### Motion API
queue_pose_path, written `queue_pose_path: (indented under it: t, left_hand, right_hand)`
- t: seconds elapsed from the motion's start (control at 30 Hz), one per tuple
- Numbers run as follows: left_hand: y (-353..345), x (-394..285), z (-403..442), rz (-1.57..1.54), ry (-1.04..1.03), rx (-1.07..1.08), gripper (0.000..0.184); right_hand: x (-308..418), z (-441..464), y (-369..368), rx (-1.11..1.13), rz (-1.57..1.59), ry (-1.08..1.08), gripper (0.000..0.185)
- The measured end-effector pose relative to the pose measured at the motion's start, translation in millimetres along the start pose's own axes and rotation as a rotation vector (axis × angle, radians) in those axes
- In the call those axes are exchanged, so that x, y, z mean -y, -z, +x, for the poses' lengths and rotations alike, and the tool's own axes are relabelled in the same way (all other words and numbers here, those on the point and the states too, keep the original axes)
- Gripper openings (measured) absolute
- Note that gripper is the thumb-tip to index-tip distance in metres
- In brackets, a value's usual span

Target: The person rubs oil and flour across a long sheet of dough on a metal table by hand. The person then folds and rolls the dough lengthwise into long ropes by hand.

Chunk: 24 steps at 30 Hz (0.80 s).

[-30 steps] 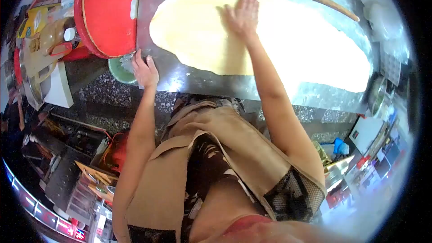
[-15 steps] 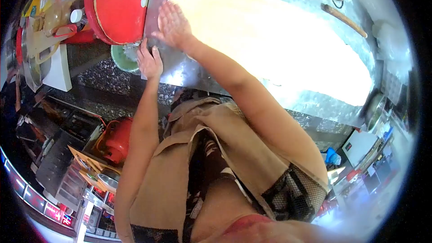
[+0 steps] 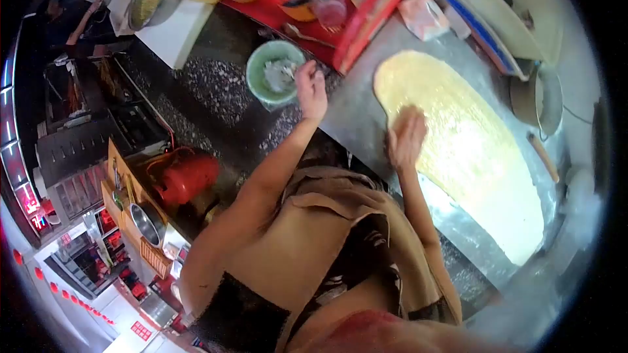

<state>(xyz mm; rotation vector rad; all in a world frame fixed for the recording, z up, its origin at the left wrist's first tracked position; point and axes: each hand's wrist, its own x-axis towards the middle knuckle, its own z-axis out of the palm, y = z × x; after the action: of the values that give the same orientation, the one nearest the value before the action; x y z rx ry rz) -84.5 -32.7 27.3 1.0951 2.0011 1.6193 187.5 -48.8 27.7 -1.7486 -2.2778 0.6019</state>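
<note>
Bare hands reach forward from the person's body in the head view. Palm down and open, the right hand [image 3: 407, 137] lies flat on the near edge of the dough sheet [image 3: 458, 140], its fingers together and pointing up the picture, its forearm rising steeply from below. The left arm slants up and rightward, and the left hand [image 3: 312, 95] is beside the rim of the green bowl [image 3: 275, 73], fingers bent; whether they grip anything, I cannot tell. Spread on the metal table [image 3: 353, 114], the dough sheet is a long, slightly curved oval. Its long axis runs from upper left, near the red board [image 3: 376, 16], down to lower right. Beyond its far edge lie a wooden stick [image 3: 544, 157] and a metal pot [image 3: 548, 101].
</note>
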Motion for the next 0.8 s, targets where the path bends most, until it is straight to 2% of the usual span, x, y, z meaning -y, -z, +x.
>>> queue_pose_path:
  t: [0.03, 0.07, 0.1, 0.13, 0.17, 0.2, 0.23, 0.27, 0.3, 0.37, 0.4, 0.43, 0.47, 0.5, 0.53, 0.57, 0.6, 0.7, 0.73, 0.77, 0.8]
  left_hand:
    - [18, 1, 30, 0.192, -0.187, -0.074, 0.035]
    - [33, -3, 62, 0.038, -0.091, -0.167, 0.038]
    - [57, -22, 99, 0.079, -0.196, -0.246, 0.041]
    - [74, -44, 138, -0.199, -0.067, -0.362, 0.045]
    - [95, -33, 185, -0.084, -0.289, -0.497, 0.048]
    - [120, -34, 222, 0.157, -0.313, -0.581, 0.053]
    - [137, -29, 262, 0.243, -0.284, -0.673, 0.056]
    - [157, -1, 308, 0.306, -0.335, -0.672, 0.055]
    - [161, 15, 340, 0.242, -0.262, -0.583, 0.054]
    - [170, 23, 367, -0.1, 0.006, -0.237, 0.053]
    - [168, 23, 376, -0.253, 0.109, -0.093, 0.052]
    - [164, 22, 381, -0.366, 0.177, 0.019, 0.051]
    - [159, 18, 381, -0.428, 0.197, 0.068, 0.051]
    - [157, 13, 381, -0.462, 0.201, 0.071, 0.05]
    - [148, -7, 364, -0.418, 0.082, -0.049, 0.048]
    - [144, -10, 374, -0.39, 0.238, -0.182, 0.047]
    - [143, -20, 369, -0.317, 0.214, -0.271, 0.048]
    - [154, -97, 323, -0.296, -0.112, -0.302, 0.043]
    - [187, -53, 390, -0.181, -0.031, -0.477, 0.036]
    - [196, -90, 374, -0.283, 0.049, -0.498, 0.028]
    - [193, -139, 328, -0.44, -0.248, -0.378, 0.023]
  right_hand:
    - [0, -8, -4, -0.144, -0.138, -0.01, 0.078]
    - [3, -8, -5, -0.109, -0.187, -0.026, 0.078]
    - [7, -12, -5, -0.072, -0.237, -0.044, 0.078]
    - [11, -17, -8, -0.081, -0.249, -0.051, 0.078]
    - [14, -16, -12, -0.092, -0.247, -0.082, 0.076]
    - [20, -12, -14, -0.107, -0.244, -0.12, 0.074]
    - [26, -9, -14, -0.125, -0.255, -0.163, 0.074]
    - [34, -5, -13, -0.196, -0.176, -0.233, 0.072]
    - [36, -6, -10, -0.273, -0.109, -0.325, 0.07]
    - [-1, -18, -50, -0.324, -0.272, -0.314, 0.068]
    - [21, -14, -33, -0.485, 0.099, -0.477, 0.069]
    - [9, -20, -31, -0.27, -0.449, -0.433, 0.069]
    - [27, -19, -8, -0.522, 0.073, -0.565, 0.068]
    - [26, -21, 1, -0.527, 0.048, -0.655, 0.068]
    - [21, -25, 11, -0.573, 0.098, -0.681, 0.069]
    - [21, -32, 23, -0.565, 0.147, -0.737, 0.072]
    - [13, -41, 26, -0.58, 0.117, -0.756, 0.074]
    - [-21, -71, 41, -0.611, 0.019, -0.8, 0.078]
    - [-35, -80, 47, -0.61, -0.048, -0.801, 0.08]
    - [-52, -90, 52, -0.619, -0.044, -0.81, 0.08]
    - [-70, -98, 58, -0.625, -0.093, -0.799, 0.082]
